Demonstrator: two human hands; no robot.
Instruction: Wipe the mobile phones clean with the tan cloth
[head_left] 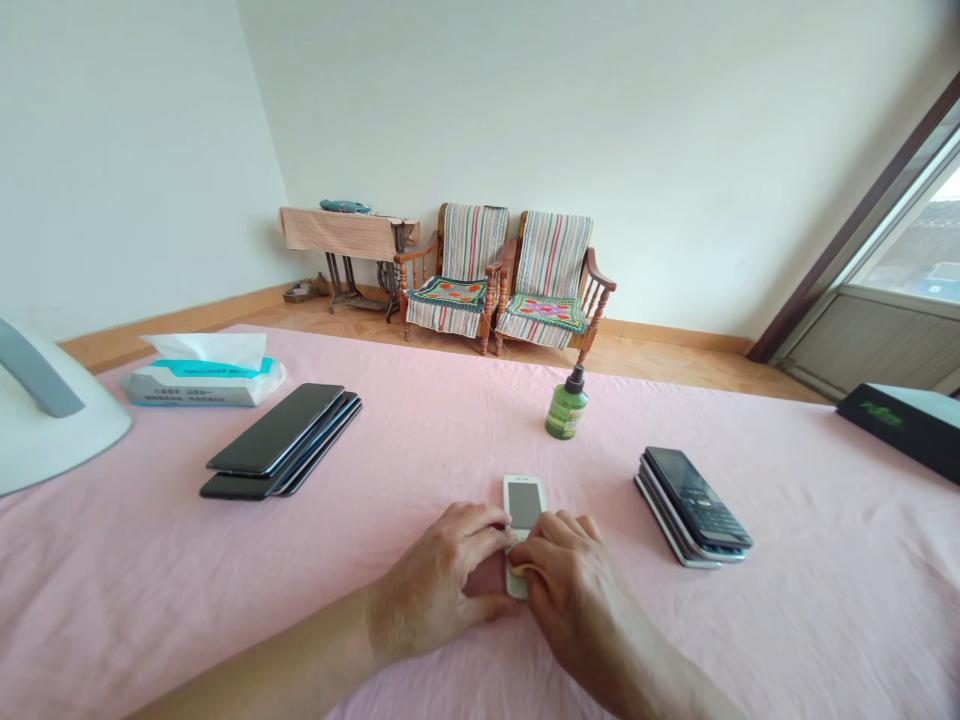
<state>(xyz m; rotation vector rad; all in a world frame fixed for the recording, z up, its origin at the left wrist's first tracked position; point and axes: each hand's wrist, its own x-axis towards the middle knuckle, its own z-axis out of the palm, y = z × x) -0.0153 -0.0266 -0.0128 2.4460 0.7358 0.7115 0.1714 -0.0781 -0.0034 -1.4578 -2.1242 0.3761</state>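
A white mobile phone [524,505] with a grey screen lies face up on the pink cloth before me. My left hand [457,565] grips it along its left side, fingertips at the upper edge and thumb near the bottom end. My right hand [570,580] is closed on a small yellowish cloth [531,570], pressed against the phone's lower half, where the keys are mostly hidden. To the right rests a stack of keypad phones [694,500], a black one on top. On the left is a pile of dark smartphones [279,430].
A green spray bottle [566,405] stands beyond the phone. At the left are a tissue pack [202,375] and a white rounded object [52,420]. A black box [900,425] sits at the right edge. Two wooden chairs [545,270] stand behind the pink-covered table [420,440].
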